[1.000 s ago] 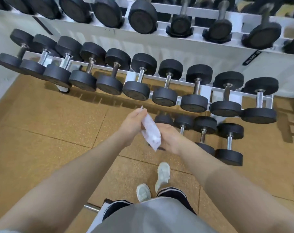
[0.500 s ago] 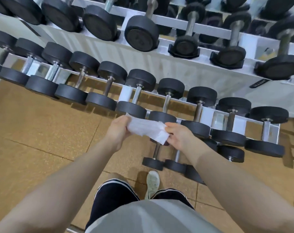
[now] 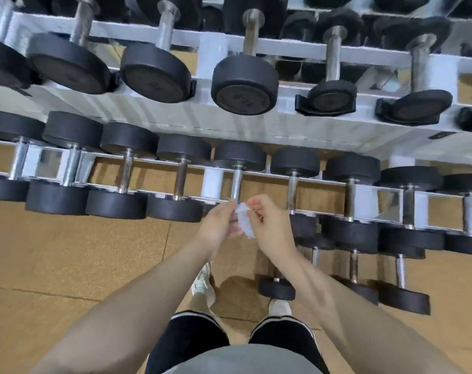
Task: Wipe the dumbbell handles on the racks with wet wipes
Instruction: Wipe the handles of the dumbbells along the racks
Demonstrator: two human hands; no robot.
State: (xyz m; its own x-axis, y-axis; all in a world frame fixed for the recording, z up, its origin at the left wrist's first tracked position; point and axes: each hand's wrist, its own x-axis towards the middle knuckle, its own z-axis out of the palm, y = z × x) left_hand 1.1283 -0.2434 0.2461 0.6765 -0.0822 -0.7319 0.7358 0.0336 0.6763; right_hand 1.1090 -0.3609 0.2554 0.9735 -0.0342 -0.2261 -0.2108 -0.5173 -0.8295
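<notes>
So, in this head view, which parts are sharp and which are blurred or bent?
Head view: the crumpled white wet wipe between both hands is soft; the black round dumbbell ends on the upper white rack show jagged smear; wide-angle bends the rails.

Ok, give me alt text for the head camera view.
Both hands, left hand and right hand, pinch a crumpled wet wipe just below a dumbbell handle on the middle rack, above a tan floor.
</notes>
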